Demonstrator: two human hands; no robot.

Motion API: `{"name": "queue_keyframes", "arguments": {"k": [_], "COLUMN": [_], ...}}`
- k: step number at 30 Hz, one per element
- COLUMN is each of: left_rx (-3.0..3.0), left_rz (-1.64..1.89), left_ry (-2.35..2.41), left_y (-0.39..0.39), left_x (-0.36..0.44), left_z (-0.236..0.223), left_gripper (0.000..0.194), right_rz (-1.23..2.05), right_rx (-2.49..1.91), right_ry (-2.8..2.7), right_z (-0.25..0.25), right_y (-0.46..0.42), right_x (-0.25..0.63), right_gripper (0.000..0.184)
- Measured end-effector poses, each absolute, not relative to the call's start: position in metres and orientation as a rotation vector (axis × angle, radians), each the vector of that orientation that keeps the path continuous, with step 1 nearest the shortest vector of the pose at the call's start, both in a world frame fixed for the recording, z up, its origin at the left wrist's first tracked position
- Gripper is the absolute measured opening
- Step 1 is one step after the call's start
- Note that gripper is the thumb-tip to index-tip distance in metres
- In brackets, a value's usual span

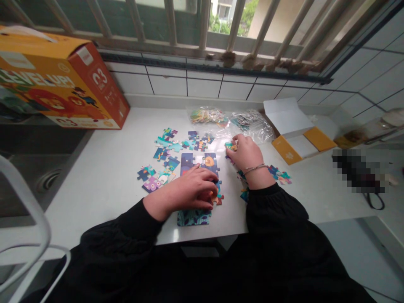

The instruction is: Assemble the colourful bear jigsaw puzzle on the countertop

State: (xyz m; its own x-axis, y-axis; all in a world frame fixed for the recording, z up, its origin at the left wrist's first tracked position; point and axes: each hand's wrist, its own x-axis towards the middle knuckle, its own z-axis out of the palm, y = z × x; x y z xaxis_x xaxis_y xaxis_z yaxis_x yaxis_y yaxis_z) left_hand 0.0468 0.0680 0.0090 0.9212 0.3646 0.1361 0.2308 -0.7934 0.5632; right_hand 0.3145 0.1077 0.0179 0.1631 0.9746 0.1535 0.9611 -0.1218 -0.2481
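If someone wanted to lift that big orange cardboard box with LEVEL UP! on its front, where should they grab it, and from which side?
Likely by the white strip handle on its top, coming from above. The box stands upright and the handle arches over the top, so fingers could probably hook under it; the broad, flat faces offer less to hold.

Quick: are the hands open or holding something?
Left hand: loosely curled over the puzzle, grip unclear.
Right hand: at a piece, grip unclear.
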Motion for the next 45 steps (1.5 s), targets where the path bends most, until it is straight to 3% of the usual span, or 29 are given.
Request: {"name": "queue_keyframes", "arguments": {"k": [5,10,13,18,33,40,45], "left_rx": [2.487,2.438,2.433,2.404,2.408,2.401,2.396], "left_rz": [0.399,0.531,0.532,0.530,0.524,0.510,0.517], "left_ry": [0.420,0.491,0.516,0.523,0.519,0.517,0.521], "left_y": [0.069,0.075,0.078,0.077,0.078,0.077,0.077], "left_x": [0.046,0.044,0.043,0.043,0.042,0.043,0.043], "left_z": [0.009,0.001,0.000,0.005,0.006,0.008,0.007], "left_gripper": [0.015,0.021,0.019,0.018,0.018,0.018,0.017], "right_rz": [0.315,0.865,0.960,1.000,0.972,0.583,0.509], "right_rx": [-1.763,-1.287,-1.082,-1.052,-1.232,-1.553,-1.626], "right_ry": [-1.960,-2.114,-2.304,-2.464,-2.539,-2.683,-2.667], "right_z": [0.030,0.034,0.033,0.030,0.034,0.053,0.048], "right_y": [0.075,0.014,-0.011,-0.021,-0.024,-0.054,-0.077], "right_x": [0.329,0.327,0.313,0.302,0.297,0.286,0.280], "right_gripper": [0.035,0.027,0.021,0.041,0.018,0.047,0.033]}}
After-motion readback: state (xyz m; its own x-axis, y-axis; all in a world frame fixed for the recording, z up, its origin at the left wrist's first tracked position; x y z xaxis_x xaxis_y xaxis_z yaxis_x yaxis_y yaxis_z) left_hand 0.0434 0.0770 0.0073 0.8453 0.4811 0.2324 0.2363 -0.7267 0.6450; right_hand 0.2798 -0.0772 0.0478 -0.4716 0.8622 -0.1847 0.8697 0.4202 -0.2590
